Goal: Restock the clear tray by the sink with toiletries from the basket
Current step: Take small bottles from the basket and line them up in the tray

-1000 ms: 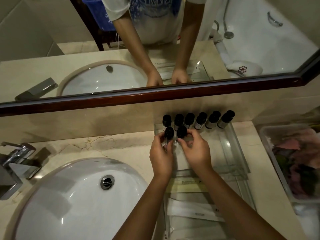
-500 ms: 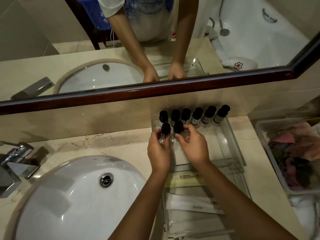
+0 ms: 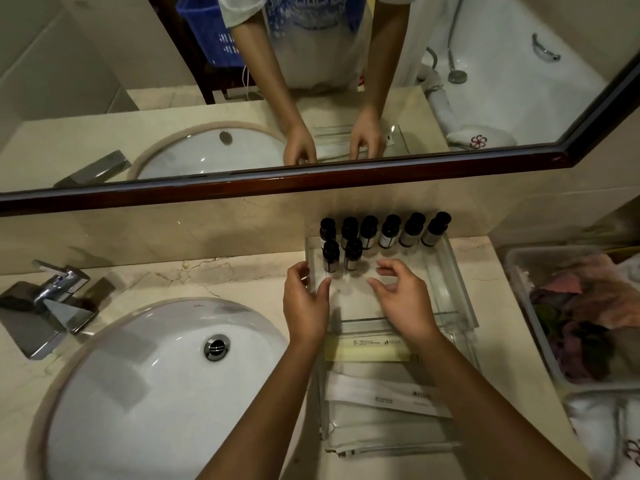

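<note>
A clear tray (image 3: 457, 282) stands on the counter to the right of the sink. Along its back wall runs a row of several small dark bottles with black caps (image 3: 389, 232). Two more such bottles (image 3: 330, 256) (image 3: 352, 254) stand upright in front of that row at the left. My left hand (image 3: 304, 299) hovers at the tray's left edge, fingers apart, holding nothing. My right hand (image 3: 401, 296) is over the tray's floor, fingers spread and empty. Both hands are a little short of the two front bottles.
White sink (image 3: 156, 382) with a chrome faucet (image 3: 52, 299) at left. A second clear tray (image 3: 388, 441) in front holds flat white packets (image 3: 381, 396) and a yellowish packet (image 3: 370, 349). A clear bin (image 3: 519, 278) with pinkish items stands at right. Mirror frame (image 3: 277, 185) runs behind.
Both hands let go of the two front bottles and drew back toward me. The bottles now stand free in the tray.
</note>
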{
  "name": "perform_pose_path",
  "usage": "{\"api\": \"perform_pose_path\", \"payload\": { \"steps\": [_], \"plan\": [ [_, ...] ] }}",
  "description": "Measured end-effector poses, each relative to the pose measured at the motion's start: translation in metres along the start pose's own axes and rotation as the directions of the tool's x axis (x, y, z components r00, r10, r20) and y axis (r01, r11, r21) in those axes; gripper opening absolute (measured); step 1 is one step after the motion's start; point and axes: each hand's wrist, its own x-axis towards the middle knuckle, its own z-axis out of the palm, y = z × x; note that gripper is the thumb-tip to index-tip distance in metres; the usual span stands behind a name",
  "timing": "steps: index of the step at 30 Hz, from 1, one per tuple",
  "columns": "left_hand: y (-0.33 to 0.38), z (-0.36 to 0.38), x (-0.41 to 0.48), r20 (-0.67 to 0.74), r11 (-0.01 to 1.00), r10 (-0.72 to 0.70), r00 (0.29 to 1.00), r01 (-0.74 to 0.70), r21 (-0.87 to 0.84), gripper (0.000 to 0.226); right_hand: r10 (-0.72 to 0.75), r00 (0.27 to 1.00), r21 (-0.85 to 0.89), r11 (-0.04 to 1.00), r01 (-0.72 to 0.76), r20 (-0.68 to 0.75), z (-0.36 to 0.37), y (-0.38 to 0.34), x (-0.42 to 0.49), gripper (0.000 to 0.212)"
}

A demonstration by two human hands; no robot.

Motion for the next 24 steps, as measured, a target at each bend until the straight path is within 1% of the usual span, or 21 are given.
{"api": "perform_pose_path", "payload": {
  "steps": [3, 6, 11, 14, 17, 19, 22, 24],
  "plan": [
    [0.006, -0.011, -0.008, -0.013, 1.000, -0.017, 1.000, 0.017, -0.009, 0.046, 0.036, 0.999, -0.014, 0.999, -0.036, 0.003, -0.021, 0.007, -0.007, 0.025],
    [0.015, -0.021, -0.020, -0.031, 0.999, 0.003, 1.000, -0.004, -0.033, 0.048, 0.066, 0.997, 0.016, 0.998, -0.065, -0.030, -0.044, 0.011, -0.010, 0.016],
    [0.031, -0.035, -0.041, -0.002, 0.999, 0.029, 1.000, -0.029, -0.019, 0.046, 0.046, 0.999, -0.006, 0.999, -0.046, -0.020, -0.077, 0.002, -0.015, 0.014],
    [0.037, -0.052, -0.054, 0.058, 0.998, 0.062, 0.996, -0.061, -0.010, 0.038, -0.022, 1.000, -0.027, 0.999, 0.023, 0.016, -0.086, -0.015, -0.020, 0.013],
    [0.033, -0.084, -0.073, 0.102, 0.996, 0.078, 0.992, -0.082, 0.043, 0.022, -0.114, 0.988, -0.024, 0.993, 0.117, 0.106, -0.084, -0.043, -0.036, 0.012],
    [0.026, -0.113, -0.089, 0.103, 0.995, 0.059, 0.993, -0.067, 0.073, 0.016, -0.179, 0.970, -0.013, 0.983, 0.184, 0.164, -0.081, -0.064, -0.050, 0.011],
    [0.008, -0.169, -0.120, 0.039, 0.997, 0.012, 0.999, -0.015, 0.076, 0.011, -0.289, 0.910, -0.005, 0.953, 0.304, 0.297, -0.068, -0.100, -0.076, 0.011],
    [0.000, -0.207, -0.139, -0.029, 0.998, -0.009, 1.000, 0.011, 0.069, 0.015, -0.340, 0.868, 0.011, 0.933, 0.361, 0.363, -0.059, -0.122, -0.092, 0.010]
  ]
}}
